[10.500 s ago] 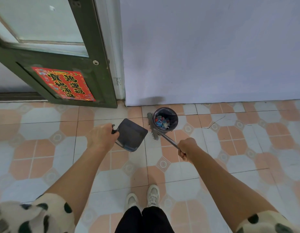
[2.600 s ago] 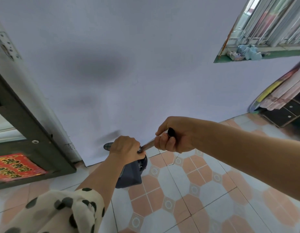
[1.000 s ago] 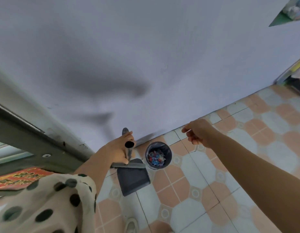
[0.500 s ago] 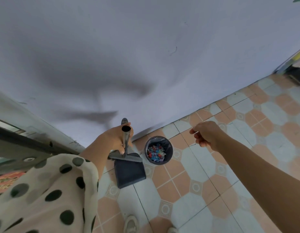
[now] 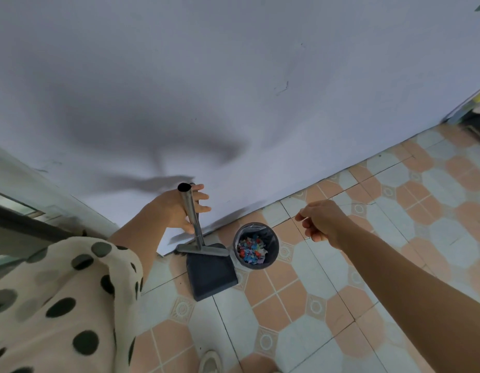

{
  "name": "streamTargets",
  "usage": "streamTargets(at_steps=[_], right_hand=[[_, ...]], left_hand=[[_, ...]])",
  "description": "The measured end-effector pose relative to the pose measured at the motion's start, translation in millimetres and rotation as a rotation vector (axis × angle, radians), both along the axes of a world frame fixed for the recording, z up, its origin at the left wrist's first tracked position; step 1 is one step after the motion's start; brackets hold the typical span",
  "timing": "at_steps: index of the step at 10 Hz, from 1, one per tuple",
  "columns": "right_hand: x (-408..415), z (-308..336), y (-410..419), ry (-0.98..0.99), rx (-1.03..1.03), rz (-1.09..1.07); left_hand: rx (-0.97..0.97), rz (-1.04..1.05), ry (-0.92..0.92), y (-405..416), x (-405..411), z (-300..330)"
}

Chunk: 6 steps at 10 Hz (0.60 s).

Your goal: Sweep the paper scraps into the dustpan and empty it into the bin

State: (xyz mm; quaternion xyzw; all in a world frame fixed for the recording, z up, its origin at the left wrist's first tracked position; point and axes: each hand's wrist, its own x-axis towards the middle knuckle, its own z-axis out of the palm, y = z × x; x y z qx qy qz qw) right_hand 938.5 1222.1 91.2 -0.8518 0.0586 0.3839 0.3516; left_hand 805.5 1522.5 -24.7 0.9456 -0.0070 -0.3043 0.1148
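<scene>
The broom [image 5: 192, 216] stands upright against the wall, its metal handle rising from a grey head [image 5: 202, 249] on the floor. The dark blue dustpan [image 5: 210, 273] sits just in front of the broom head. My left hand [image 5: 177, 211] is at the handle's upper part with its fingers spread straight; the handle crosses in front of the palm. A small round bin [image 5: 271, 239] stands right of the dustpan, with coloured paper scraps [image 5: 251, 251] inside. My right hand [image 5: 318, 220] hovers above and right of the bin, loosely curled and holding nothing.
A white wall [image 5: 260, 90] runs behind the broom and bin. A dark green door frame [image 5: 23, 224] is at the left. The floor is orange and white tile [image 5: 300, 305]. My shoe [image 5: 210, 362] shows at the bottom edge. Dark furniture [image 5: 477, 125] is at the far right.
My left hand gripped the broom handle half a second ago; its fingers have now spread straight. The broom and dustpan stay by the wall. My right hand has barely moved.
</scene>
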Motion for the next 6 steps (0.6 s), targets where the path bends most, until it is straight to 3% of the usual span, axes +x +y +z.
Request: streamTargets(at_steps=[2, 3, 6], right_hand=[[-4, 13, 3, -0.010, -0.012, 0.040], [-5, 25, 4, -0.018, -0.002, 0.059], [-21, 82, 7, -0.083, 0.028, 0.179]], left_hand=[[0.082, 0.151, 0.004, 3, -15, 15], [0.081, 0.357, -0.001, -4, -24, 33], [0.263, 0.493, -0.044, -44, -49, 108]])
